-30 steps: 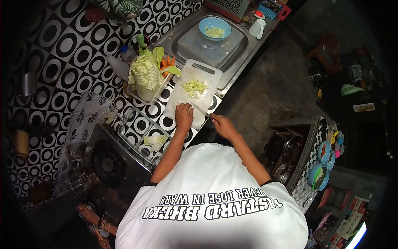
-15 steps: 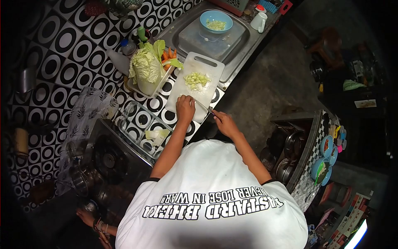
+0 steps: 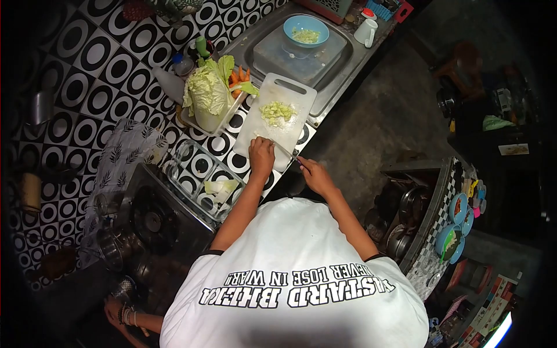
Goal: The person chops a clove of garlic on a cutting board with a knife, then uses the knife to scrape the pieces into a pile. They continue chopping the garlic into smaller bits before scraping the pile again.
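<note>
On a white cutting board (image 3: 294, 95) lies a small heap of chopped pale-green cabbage (image 3: 277, 112). My left hand (image 3: 262, 156) presses on the near part of the board with its fingers bent together; what lies under the fingertips is mostly hidden. At the board's right edge, my right hand (image 3: 316, 176) is closed around the handle of a knife (image 3: 285, 150). The thin blade points left across the board, close to my left fingertips. Beyond the board's left side, a head of cabbage (image 3: 208, 100) and several carrots (image 3: 238, 77) sit in a clear container (image 3: 219, 129).
A blue bowl (image 3: 306, 25) of chopped cabbage stands on an upturned plastic box (image 3: 278, 57) over the sink (image 3: 348, 58). A glass dish (image 3: 194, 194) holds cabbage scraps. A stove (image 3: 154, 217) is at left. Another person's hand (image 3: 119, 313) shows at lower left.
Both my hands stay at nearly the same spot on the board, the knife still held. The other person's hand at lower left has moved slightly down and left.
</note>
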The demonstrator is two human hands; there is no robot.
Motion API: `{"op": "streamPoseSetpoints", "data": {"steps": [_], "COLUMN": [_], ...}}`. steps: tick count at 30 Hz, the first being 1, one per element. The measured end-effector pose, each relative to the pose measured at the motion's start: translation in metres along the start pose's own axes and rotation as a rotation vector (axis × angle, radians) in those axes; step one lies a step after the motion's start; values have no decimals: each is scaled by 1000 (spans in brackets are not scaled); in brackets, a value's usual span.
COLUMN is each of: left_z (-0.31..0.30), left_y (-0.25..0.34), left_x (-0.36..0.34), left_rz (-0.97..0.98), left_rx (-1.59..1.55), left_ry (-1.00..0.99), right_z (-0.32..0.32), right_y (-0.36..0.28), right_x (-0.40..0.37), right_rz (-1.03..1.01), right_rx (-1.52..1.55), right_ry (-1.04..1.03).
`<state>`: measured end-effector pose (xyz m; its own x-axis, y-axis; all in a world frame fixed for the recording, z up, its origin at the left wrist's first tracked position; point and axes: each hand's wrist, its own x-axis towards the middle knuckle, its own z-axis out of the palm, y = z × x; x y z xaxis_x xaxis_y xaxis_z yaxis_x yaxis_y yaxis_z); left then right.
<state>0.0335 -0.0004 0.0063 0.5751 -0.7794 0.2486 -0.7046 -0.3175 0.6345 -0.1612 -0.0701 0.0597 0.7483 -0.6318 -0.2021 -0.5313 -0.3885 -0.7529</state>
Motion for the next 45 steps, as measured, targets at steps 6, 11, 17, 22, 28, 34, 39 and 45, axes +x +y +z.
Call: {"op": "streamPoseSetpoints", "data": {"steps": [6, 11, 17, 22, 28, 34, 39, 45], "left_z": [0, 3, 2, 3, -3, 0, -1, -1], "left_y": [4, 6, 1, -4, 2, 1, 3, 5], "left_x": [-3, -4, -1, -2, -3, -4, -5, -6], "left_rz": [15, 75, 138, 171, 165, 138, 139, 132], "left_rx": [38, 115, 144, 115, 106, 90, 119, 130], "left_ry": [53, 92, 70, 82, 74, 70, 56, 61], "right_z": [5, 5, 4, 1, 13, 7, 17, 18], "right_y": [-2, -7, -11, -15, 1, -12, -1, -4], "right_x": [-3, -4, -5, -6, -6, -8, -9, -9], "right_rz": [-36, -20, -8, 9, -72, -4, -48, -65], "right_rx": [20, 0, -24, -23, -27, -110, -157, -246], "right_ry": [19, -7, -20, -37, 38, -31, -25, -35]}}
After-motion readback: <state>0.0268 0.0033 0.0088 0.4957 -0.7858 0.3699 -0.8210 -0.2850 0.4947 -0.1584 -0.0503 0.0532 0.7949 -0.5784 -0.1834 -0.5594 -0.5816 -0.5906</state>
